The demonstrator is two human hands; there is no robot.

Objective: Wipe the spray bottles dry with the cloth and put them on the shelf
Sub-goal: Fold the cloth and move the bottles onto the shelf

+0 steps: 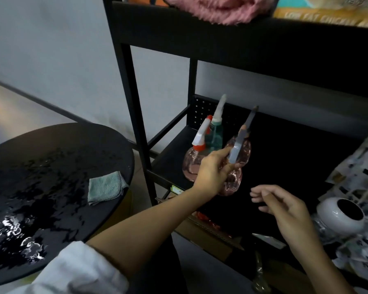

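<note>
Pink clear spray bottle (192,166), red-and-white trigger head: upright at left end of black shelf (170,153). Teal spray bottle (216,136), white head: upright just behind. Second pink bottle (234,179), grey head: gripped in left hand (210,170), just right of the first, at shelf front edge; contact with shelf not discernible. Folded pale teal cloth (105,186): flat near right rim of wet round table (51,166).

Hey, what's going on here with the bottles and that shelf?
A person is putting spray bottles on the black shelf. The left hand grips a clear pink spray bottle at the shelf's lower level, beside a pink bottle with a red-and-white sprayer and a teal bottle standing there. The right hand hovers empty nearby. The cloth lies on the wet round table.
</note>
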